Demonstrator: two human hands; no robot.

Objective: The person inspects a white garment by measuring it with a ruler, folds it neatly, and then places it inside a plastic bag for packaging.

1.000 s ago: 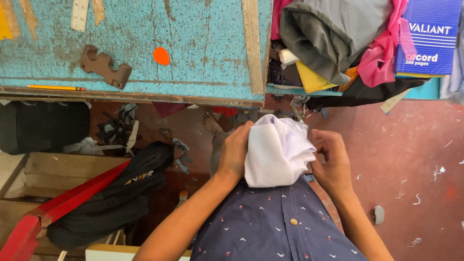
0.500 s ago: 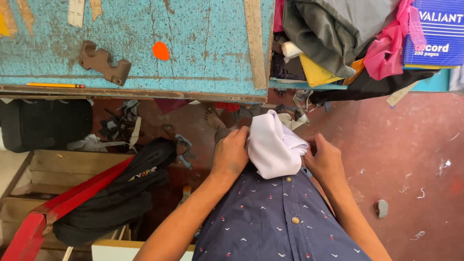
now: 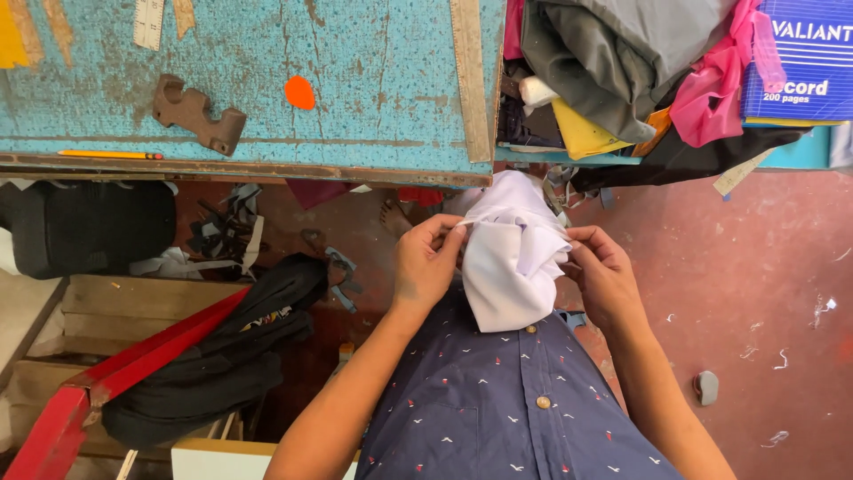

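White folded cotton cloth (image 3: 511,262) sits bunched against my chest, over the front of my navy patterned button shirt (image 3: 506,409), just below the edge of the worn turquoise wooden table (image 3: 267,80). My left hand (image 3: 425,267) is closed on the cloth's left edge, fingertips pinching a fold near the top, and my right hand (image 3: 602,276) pinches the opposite edge in the same way, so the piece hangs between the two grips. Both holds are only on thin edges, and I judge that as the weak point: if one pinch loosens, the bundle could unfold and drop to the reddish concrete floor (image 3: 755,293), which is flecked with scraps and dust that would mark white fabric. Pulling unevenly could also skew the fold I have. Close above my right hand a heap of mixed garments, grey, yellow and pink (image 3: 622,80), hangs over the table's edge, near enough that the cloth could catch on it if I lift. A long metal ruler (image 3: 469,80) lies across the table, well apart from my hands.
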